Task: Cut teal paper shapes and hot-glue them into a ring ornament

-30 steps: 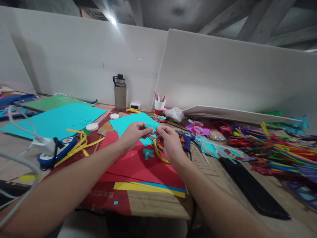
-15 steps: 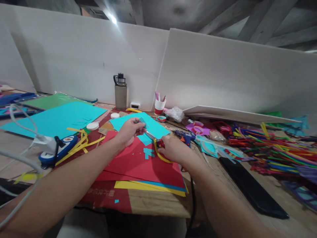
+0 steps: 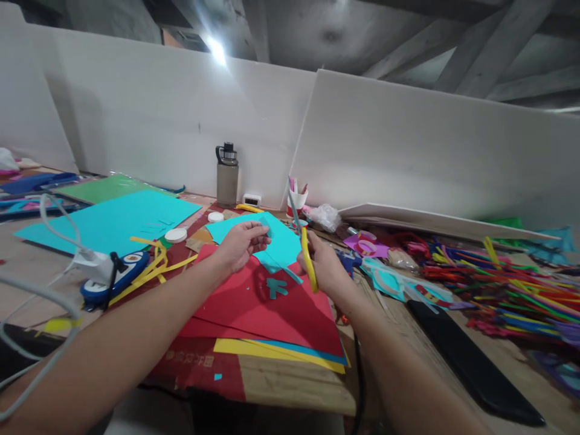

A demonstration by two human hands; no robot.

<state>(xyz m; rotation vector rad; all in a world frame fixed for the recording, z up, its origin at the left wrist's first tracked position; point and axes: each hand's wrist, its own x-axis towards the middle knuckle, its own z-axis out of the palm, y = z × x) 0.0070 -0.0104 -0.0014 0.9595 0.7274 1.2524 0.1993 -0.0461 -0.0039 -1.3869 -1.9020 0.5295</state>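
Note:
My left hand [image 3: 245,244] is closed, thumb against fingers, on a small teal paper piece [image 3: 266,227] above a cyan sheet [image 3: 284,240]. In my right hand [image 3: 322,263] are yellow-handled scissors [image 3: 309,260], their blades pointing up and away from the paper. A thin cyan strip [image 3: 290,273] lies between the hands, over the edge of the red sheets [image 3: 254,308]. Several small cyan cut pieces [image 3: 276,287] rest on the red paper below the hands.
A bottle [image 3: 227,178] and a pen cup [image 3: 296,201] stand at the back. To the left are a large cyan sheet [image 3: 113,220], yellow strips [image 3: 156,260] and a power strip [image 3: 118,279]. Colourful pipe cleaners [image 3: 507,278] and a black slab [image 3: 471,356] lie at right.
The scissors have swung upward, away from the paper. A cyan strip now shows between the hands. The whole view has shifted slightly.

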